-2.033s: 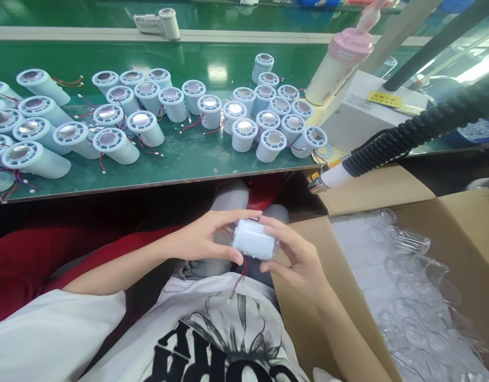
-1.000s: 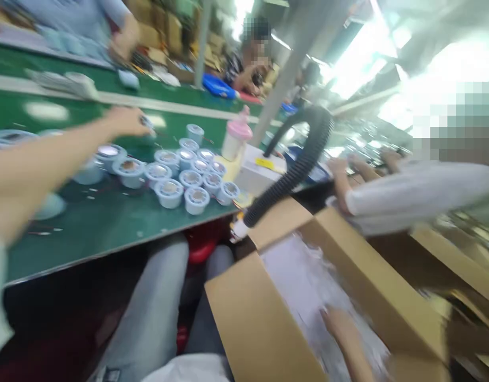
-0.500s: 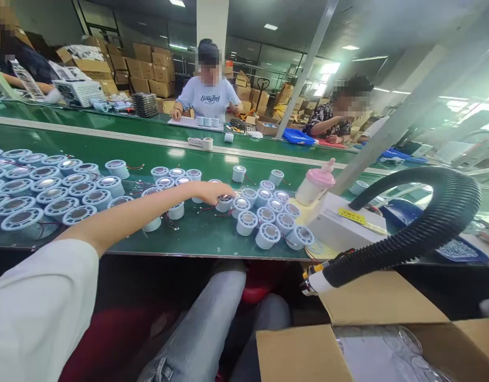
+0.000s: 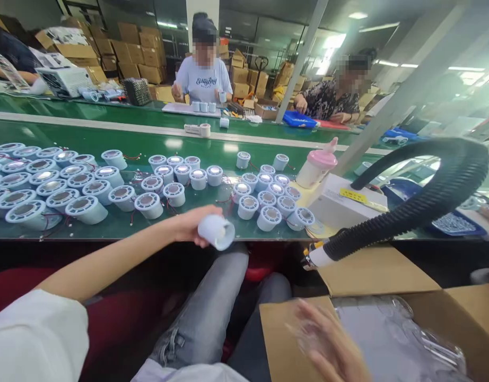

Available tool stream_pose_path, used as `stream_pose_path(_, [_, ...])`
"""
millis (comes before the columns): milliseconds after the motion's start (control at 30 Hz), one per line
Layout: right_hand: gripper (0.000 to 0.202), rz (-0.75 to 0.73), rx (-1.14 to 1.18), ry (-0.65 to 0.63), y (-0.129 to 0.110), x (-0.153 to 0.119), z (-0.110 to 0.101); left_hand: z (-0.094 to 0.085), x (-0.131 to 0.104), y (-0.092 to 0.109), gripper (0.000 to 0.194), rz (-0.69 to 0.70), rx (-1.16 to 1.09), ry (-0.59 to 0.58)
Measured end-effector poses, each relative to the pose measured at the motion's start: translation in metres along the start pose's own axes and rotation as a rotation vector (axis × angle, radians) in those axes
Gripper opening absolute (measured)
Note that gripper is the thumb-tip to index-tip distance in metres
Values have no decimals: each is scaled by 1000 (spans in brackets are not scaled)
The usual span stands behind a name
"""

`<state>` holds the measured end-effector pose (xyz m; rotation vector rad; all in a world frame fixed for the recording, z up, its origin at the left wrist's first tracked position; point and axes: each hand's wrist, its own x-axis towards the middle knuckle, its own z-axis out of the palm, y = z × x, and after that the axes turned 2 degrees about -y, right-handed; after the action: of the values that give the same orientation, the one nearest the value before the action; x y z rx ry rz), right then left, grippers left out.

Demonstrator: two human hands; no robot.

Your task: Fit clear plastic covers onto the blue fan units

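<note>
My left hand is closed around a pale blue cylindrical housing, tilted with its open end toward me, just over the table's front edge. My right hand, smeared by motion, is over the near left flap of the cardboard box. Something clear seems to show at its fingers, too blurred to make out. Clear plastic containers lie inside the box. Several more blue housings with round dark centres and thin wires stand on the green table, in groups at left, middle and right.
A black flexible hose arches over the box from a white unit. A pink-lidded bottle stands beside that unit. Across the table, a person in a light shirt holds a blue housing; other people sit at both sides. Blue trays lie at right.
My left hand has drawn back from the housings toward me and now holds one. My right hand has come into view over the box. The camera view has tilted down slightly.
</note>
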<state>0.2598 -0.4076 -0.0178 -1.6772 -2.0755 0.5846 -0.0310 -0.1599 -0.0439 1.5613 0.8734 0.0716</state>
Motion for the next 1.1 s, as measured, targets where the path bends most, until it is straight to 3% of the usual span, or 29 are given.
stream_pose_path(133, [49, -135, -433, 16, -47, 53, 34, 75, -2, -21, 62, -6, -517, -540])
stream_pose_path(167, [51, -123, -485, 24, -52, 59, 39, 87, -4, -24, 62, 3, -592, -622])
stream_pose_path(233, [52, -46, -549, 20, -54, 65, 43, 101, -9, -24, 60, 22, -535, -672])
stream_pose_path(300, [44, 31, -540, -33, -50, 65, 44, 105, -13, -21, 52, 87, -319, -591])
stream_pose_path(367, [29, 100, -402, -141, -45, 62, 42, 105, -16, -16, 42, 217, -106, -401])
stream_pose_path(433, [17, 194, -121, -236, -43, 60, 40, 106, -19, -13, 32, 360, 17, -186])
stream_pose_path(500, [10, 307, 180, -239, -44, 59, 38, 110, -20, -13, 30, 453, 28, -39])
stream_pose_path(567, [13, 395, 397, -151, -47, 59, 36, 115, -18, -17, 41, 497, -10, 38])
stream_pose_path(700, [27, 534, 622, 30, -50, 62, 34, 121, -8, -32, 65, 609, 18, 62])
stream_pose_path(833, [29, 594, 735, 133, -51, 64, 30, 123, -2, -42, 72, 762, 14, -36])
stream_pose_path(933, [29, 581, 831, 165, -47, 62, 26, 127, -6, -40, 73, 695, -83, -63])
stream_pose_path(1000, [23, 515, 858, 117, -44, 59, 25, 131, -10, -37, 72, 610, -197, -78])
stream_pose_path(1100, [25, 313, 626, 3, -38, 51, 25, 134, -14, -34, 69, 486, -440, -129])
